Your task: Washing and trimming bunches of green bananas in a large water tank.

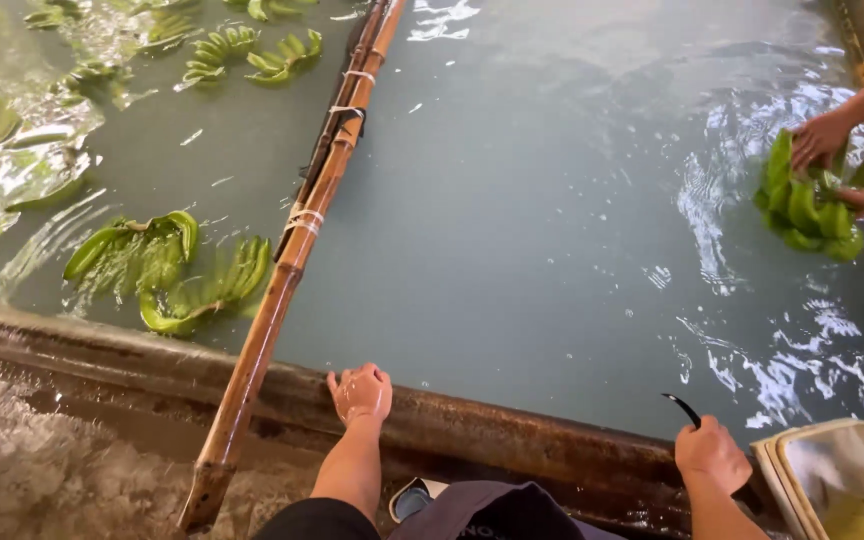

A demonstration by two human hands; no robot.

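My left hand (360,392) rests on the rusty rim (512,436) of a large water tank, fingers curled, holding nothing. My right hand (712,455) is closed around the handle of a small curved black knife (683,408) whose blade points up over the rim. Green banana bunches (167,270) float in the water to the left of a bamboo pole (297,240) that lies across the tank. At the far right another person's hands (820,140) work on a green banana bunch (808,200) in the water.
More banana bunches (252,55) float at the back left. A pale plastic tub (842,480) stands at the lower right by the rim. Wet concrete (42,470) lies in front of the tank. The water between the pole and the other person ripples.
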